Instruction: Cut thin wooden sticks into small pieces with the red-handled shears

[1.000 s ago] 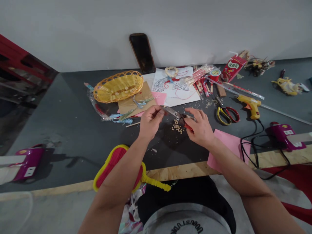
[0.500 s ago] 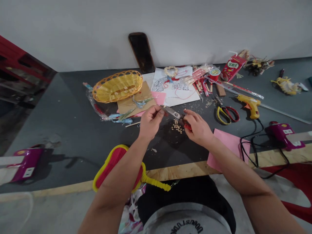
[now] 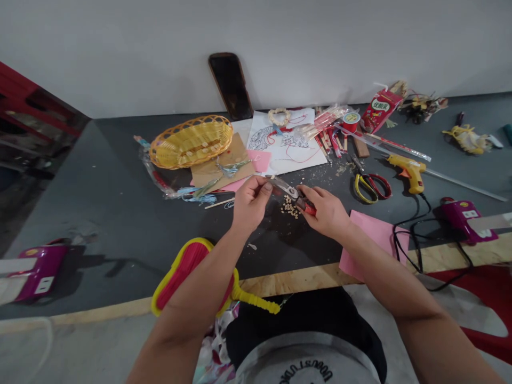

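Note:
My right hand (image 3: 326, 210) is closed round the handles of red-handled snips (image 3: 291, 191), whose metal jaws point left. My left hand (image 3: 251, 205) is pinched at the jaw tips, on a thin pale stick (image 3: 273, 176) of which only a short end shows. My fingers hide the rest of it. Below the snips, small pale cut pieces (image 3: 288, 207) lie in a loose heap on the dark table. A pale wooden stick (image 3: 219, 204) rests left of my left hand.
A yellow basket (image 3: 192, 141) holds a few pale pieces. Behind stand a phone (image 3: 231, 85) and printed paper (image 3: 296, 154). To the right lie scissors (image 3: 372, 186), a glue gun (image 3: 408, 169) and its cable. A yellow-and-red knitted-looking item (image 3: 180, 272) overhangs the front edge (image 3: 292, 279).
The right hand has closed further round the snips' handles, and its fingers have come down. Both hands stay at nearly the same place; the view has shifted slightly.

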Motion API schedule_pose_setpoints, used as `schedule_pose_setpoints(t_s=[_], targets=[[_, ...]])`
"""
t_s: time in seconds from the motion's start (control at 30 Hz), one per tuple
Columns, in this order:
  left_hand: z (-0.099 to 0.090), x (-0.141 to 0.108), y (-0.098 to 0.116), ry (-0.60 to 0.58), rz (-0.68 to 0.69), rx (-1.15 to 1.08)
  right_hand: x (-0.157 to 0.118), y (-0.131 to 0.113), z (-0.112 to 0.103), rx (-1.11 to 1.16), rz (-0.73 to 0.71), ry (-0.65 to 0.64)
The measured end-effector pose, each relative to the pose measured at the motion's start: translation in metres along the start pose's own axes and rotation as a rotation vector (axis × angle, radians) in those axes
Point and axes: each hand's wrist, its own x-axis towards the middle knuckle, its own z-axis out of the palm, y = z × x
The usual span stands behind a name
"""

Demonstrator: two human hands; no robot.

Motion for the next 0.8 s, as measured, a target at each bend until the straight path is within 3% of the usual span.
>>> schedule_pose_setpoints(t_s=[0.37,0.8], targets=[[0.001,-0.006,-0.008,0.028,-0.025,-0.037,-0.001,-0.011,-0.006,-0.066,0.111,-0.087],[0.004,-0.002,0.008,-0.099,-0.155,-0.194,0.001,-0.004,-0.008,-0.072,0.08,-0.086]])
